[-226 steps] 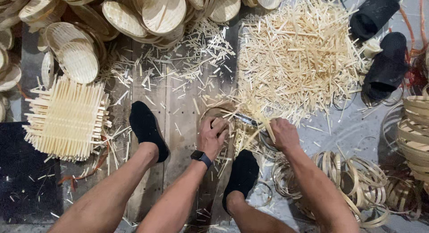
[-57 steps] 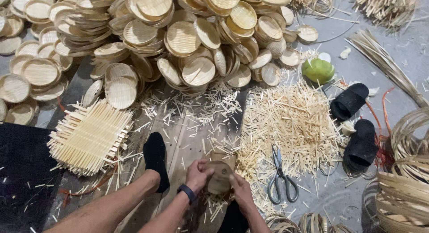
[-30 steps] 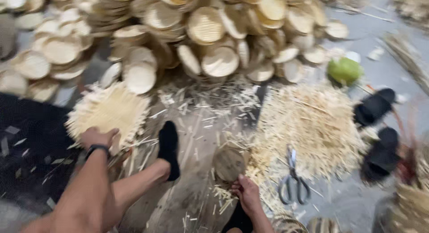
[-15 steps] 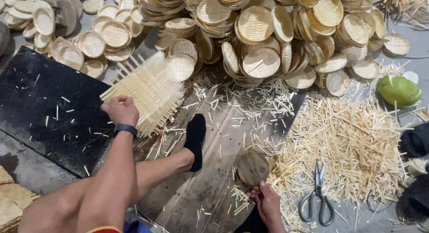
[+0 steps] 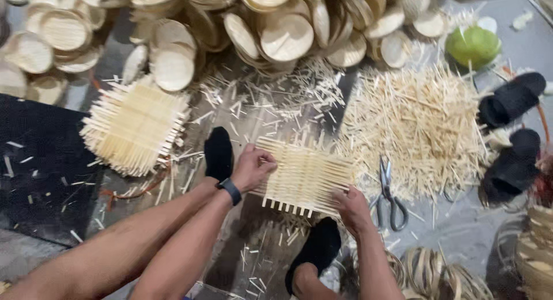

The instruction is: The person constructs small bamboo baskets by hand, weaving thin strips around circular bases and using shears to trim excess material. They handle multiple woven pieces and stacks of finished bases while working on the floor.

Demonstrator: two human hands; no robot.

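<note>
A square mat of woven bamboo strips (image 5: 304,174) lies flat between my feet on the floor. My left hand (image 5: 252,166) grips its left edge, a dark watch on the wrist. My right hand (image 5: 352,208) holds its lower right corner. A stack of similar woven mats (image 5: 135,125) sits to the left, untouched. Scissors (image 5: 388,192) lie on the floor just right of my right hand.
A heap of round woven lids (image 5: 276,29) fills the back. A pile of loose bamboo sticks (image 5: 420,121) spreads to the right, with a green fruit (image 5: 473,45) and black slippers (image 5: 511,133) beyond. Bamboo rings (image 5: 443,277) lie near right. A black sheet (image 5: 34,173) covers the left floor.
My left hand reached to the stack on the left, took a woven mat and brought it between my feet. My right hand now holds its corner.
</note>
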